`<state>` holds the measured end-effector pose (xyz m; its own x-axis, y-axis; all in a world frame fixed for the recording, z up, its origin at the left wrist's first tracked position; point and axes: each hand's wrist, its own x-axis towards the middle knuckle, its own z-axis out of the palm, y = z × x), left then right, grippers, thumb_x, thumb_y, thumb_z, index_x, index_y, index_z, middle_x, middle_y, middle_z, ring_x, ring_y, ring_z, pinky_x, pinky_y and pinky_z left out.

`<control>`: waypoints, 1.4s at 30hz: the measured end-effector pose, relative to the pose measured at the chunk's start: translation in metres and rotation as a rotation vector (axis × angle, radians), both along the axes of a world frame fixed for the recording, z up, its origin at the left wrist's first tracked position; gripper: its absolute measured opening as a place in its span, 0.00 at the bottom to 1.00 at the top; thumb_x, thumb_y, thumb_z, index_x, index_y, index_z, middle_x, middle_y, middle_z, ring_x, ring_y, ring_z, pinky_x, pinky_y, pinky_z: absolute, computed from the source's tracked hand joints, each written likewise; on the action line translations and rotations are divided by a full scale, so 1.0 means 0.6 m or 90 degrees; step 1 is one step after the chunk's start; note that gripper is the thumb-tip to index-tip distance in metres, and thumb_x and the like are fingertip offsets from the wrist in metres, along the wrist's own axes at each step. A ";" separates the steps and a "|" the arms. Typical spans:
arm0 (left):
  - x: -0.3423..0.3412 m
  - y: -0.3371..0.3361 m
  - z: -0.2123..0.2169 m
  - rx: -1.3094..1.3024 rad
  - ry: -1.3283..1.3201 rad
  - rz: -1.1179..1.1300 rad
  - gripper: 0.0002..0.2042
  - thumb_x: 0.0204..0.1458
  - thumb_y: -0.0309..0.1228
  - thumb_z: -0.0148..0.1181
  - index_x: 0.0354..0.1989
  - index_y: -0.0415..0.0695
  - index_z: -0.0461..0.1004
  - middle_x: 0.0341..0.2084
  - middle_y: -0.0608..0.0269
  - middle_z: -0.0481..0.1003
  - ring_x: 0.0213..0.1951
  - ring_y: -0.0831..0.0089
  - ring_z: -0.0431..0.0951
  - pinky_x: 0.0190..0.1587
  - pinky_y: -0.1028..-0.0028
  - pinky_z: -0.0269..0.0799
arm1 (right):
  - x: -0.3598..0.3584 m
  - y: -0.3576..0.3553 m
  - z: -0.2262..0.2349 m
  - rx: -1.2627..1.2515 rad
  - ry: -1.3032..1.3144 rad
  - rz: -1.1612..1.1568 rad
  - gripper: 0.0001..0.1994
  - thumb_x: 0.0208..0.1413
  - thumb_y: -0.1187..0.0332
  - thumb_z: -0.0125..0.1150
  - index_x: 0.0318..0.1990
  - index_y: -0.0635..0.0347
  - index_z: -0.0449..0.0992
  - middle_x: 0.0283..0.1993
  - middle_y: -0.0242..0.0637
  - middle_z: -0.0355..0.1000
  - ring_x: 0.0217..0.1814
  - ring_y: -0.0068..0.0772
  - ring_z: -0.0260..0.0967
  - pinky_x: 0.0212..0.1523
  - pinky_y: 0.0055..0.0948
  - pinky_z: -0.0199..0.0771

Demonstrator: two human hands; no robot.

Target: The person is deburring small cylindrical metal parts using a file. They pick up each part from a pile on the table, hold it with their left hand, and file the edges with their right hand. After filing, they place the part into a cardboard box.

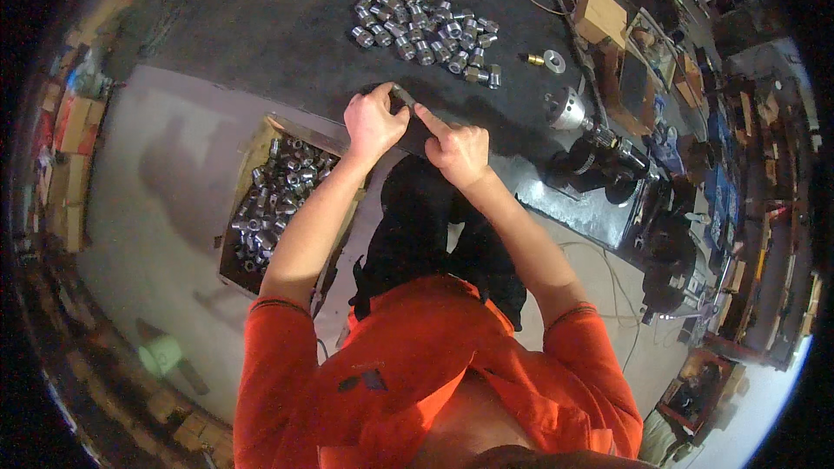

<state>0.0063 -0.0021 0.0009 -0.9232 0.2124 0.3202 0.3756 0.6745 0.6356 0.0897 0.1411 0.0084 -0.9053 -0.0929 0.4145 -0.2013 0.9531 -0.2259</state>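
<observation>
Just past the near edge of the dark workbench (261,52), my two hands meet. My left hand (373,126) is closed, pinching a small grey metal piece (403,95) between thumb and fingers; its exact kind is too small to tell. My right hand (459,149) points its index finger onto the near end of that piece, while its other fingers curl into the palm. Whatever those curled fingers may hold is hidden. Beyond both hands lies a loose group of shiny metal hex fittings (424,33) on the bench top.
Below the bench edge, left of my legs, an open box (228,267) holds many similar fittings. At right on the bench stand a silver chuck-like machine part (569,111), a metal ring (554,62) and a small brass fitting (533,59). Cardboard boxes (599,13) line the far right.
</observation>
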 end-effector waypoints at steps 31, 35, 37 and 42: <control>-0.004 0.001 -0.013 0.082 0.085 -0.001 0.11 0.35 0.33 0.65 0.24 0.42 0.72 0.08 0.61 0.66 0.14 0.61 0.70 0.20 0.64 0.64 | -0.007 0.005 0.002 -0.018 0.009 0.023 0.28 0.38 0.67 0.58 0.53 0.40 0.73 0.18 0.39 0.71 0.17 0.40 0.70 0.20 0.39 0.72; -0.005 -0.003 -0.007 0.017 0.047 -0.015 0.12 0.34 0.33 0.65 0.29 0.42 0.75 0.09 0.61 0.67 0.16 0.60 0.71 0.22 0.64 0.66 | -0.014 0.001 -0.002 -0.008 0.009 0.012 0.27 0.38 0.67 0.58 0.53 0.40 0.73 0.18 0.39 0.71 0.17 0.40 0.70 0.20 0.39 0.72; -0.007 -0.004 -0.006 0.026 0.044 -0.014 0.13 0.34 0.33 0.65 0.30 0.42 0.76 0.10 0.61 0.68 0.16 0.60 0.71 0.23 0.64 0.67 | -0.027 -0.008 0.004 0.003 -0.007 0.010 0.27 0.38 0.67 0.58 0.53 0.40 0.73 0.18 0.39 0.72 0.17 0.40 0.70 0.21 0.39 0.71; -0.004 -0.005 -0.013 0.008 0.058 0.007 0.15 0.34 0.34 0.66 0.33 0.42 0.76 0.12 0.61 0.70 0.19 0.60 0.73 0.26 0.63 0.69 | 0.004 -0.001 0.019 -0.004 -0.042 0.002 0.27 0.39 0.67 0.57 0.53 0.41 0.73 0.22 0.40 0.73 0.20 0.41 0.72 0.21 0.39 0.71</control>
